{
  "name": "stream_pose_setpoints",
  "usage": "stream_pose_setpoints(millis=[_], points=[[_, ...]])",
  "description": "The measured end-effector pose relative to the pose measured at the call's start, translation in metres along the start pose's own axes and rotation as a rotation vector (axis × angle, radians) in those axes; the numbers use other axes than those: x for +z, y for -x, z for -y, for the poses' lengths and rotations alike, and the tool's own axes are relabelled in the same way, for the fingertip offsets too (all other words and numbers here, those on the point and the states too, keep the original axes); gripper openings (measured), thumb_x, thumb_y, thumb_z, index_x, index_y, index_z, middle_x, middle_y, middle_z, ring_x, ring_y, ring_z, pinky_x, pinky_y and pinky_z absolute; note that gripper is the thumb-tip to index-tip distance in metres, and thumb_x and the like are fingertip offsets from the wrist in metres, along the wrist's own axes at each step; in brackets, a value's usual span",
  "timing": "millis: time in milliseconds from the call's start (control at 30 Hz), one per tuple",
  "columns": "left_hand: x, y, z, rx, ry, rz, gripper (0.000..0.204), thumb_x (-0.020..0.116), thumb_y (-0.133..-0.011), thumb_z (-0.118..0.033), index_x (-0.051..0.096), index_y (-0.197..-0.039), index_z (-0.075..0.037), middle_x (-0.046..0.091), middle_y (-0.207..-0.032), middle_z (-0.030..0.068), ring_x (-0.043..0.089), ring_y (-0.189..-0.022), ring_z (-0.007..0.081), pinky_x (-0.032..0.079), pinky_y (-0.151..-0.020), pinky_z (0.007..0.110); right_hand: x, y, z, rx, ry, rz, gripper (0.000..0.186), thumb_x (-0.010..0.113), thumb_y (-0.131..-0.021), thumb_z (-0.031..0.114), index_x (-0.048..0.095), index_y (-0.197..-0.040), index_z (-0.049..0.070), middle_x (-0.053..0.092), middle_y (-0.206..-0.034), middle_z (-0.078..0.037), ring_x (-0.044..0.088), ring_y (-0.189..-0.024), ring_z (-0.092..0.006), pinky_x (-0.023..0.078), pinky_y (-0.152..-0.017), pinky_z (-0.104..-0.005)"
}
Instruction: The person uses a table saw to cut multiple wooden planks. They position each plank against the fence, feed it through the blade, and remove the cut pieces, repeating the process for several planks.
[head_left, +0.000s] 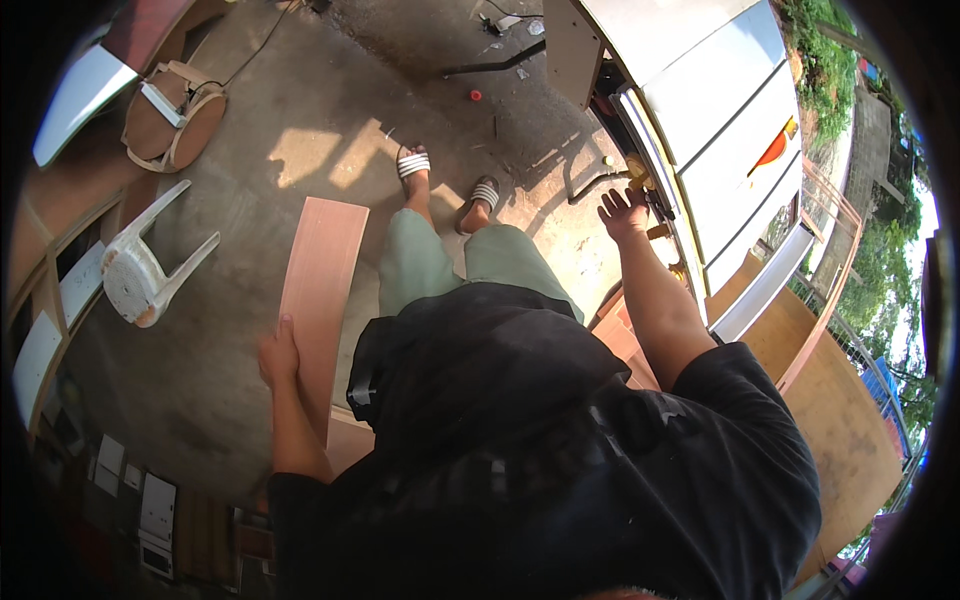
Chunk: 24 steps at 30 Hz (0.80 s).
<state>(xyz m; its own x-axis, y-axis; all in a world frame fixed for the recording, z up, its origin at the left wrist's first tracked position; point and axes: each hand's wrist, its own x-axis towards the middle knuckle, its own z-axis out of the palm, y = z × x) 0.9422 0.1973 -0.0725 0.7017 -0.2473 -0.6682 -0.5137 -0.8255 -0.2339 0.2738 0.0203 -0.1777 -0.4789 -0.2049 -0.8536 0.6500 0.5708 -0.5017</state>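
On my left side a long reddish-brown wooden board hangs beside my leg. My left hand grips its outer edge, thumb lying on the face. My right arm reaches forward to the right. There my right hand has its fingers spread and holds nothing visible. It is close to the side of a white-topped work table, next to a small yellow part below the tabletop edge. An orange-red piece lies on that table.
A white plastic stool lies tipped over on the concrete floor at left. Beyond it stands a round wooden piece with a cord. More reddish boards are by my right hip. A red cap and a dark bar lie ahead.
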Motion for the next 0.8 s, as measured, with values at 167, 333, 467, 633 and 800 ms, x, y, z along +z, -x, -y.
stream_pose_setpoints(millis=[167,333,467,633,800], points=[[-0.008,-0.007,-0.002,0.051,-0.043,0.083,0.077,0.053,-0.089,-0.072,0.075,-0.111,-0.002,0.07,-0.113,0.026,0.065,-0.109,0.0448,0.049,-0.095,0.05,0.011,-0.015,0.007,-0.117,-0.043,0.032,0.072,0.039,-0.099,0.066,0.036,-0.152,0.019,0.036,-0.16,-0.017,0.032,-0.148,-0.0374,0.017,-0.122,-0.0546],[-0.02,-0.01,-0.035,0.085,-0.069,0.069,0.078,0.051,-0.089,-0.073,0.075,-0.111,-0.002,0.07,-0.113,0.026,0.065,-0.11,0.0455,0.049,-0.095,0.05,0.044,0.011,-0.034,0.031,-0.162,-0.153,0.069,0.038,-0.101,0.062,0.041,-0.146,0.009,0.052,-0.139,-0.017,0.052,-0.123,-0.0338,0.031,-0.111,-0.0516],[-0.011,-0.026,-0.051,0.104,-0.002,0.065,0.078,0.052,-0.089,-0.072,0.074,-0.11,0.0,0.069,-0.111,0.0278,0.065,-0.108,0.0472,0.05,-0.093,0.051,0.081,-0.003,-0.059,-0.021,0.298,-0.006,0.057,0.049,-0.102,0.029,0.033,-0.156,0.022,0.058,-0.136,-0.018,0.063,-0.115,-0.0348,0.047,-0.096,-0.0517],[-0.007,-0.022,-0.071,0.139,0.032,0.069,0.076,0.053,-0.091,-0.069,0.073,-0.107,0.002,0.069,-0.107,0.0297,0.064,-0.106,0.0484,0.05,-0.091,0.05,0.133,-0.011,-0.035,-0.387,1.021,0.183,0.101,0.058,-0.092,0.015,-0.015,-0.161,0.029,0.067,-0.107,-0.011,0.069,-0.084,-0.0222,0.053,-0.064,-0.0336],[-0.002,-0.016,-0.074,0.162,-0.014,0.045,0.072,0.054,-0.09,-0.069,0.074,-0.105,-0.001,0.069,-0.108,0.028,0.064,-0.105,0.0476,0.049,-0.09,0.052,0.169,-0.024,-0.015,-0.29,0.979,0.208,0.105,0.058,-0.095,0.017,-0.023,-0.159,0.037,0.055,-0.137,-0.014,0.065,-0.107,-0.0262,0.052,-0.088,-0.0464]])
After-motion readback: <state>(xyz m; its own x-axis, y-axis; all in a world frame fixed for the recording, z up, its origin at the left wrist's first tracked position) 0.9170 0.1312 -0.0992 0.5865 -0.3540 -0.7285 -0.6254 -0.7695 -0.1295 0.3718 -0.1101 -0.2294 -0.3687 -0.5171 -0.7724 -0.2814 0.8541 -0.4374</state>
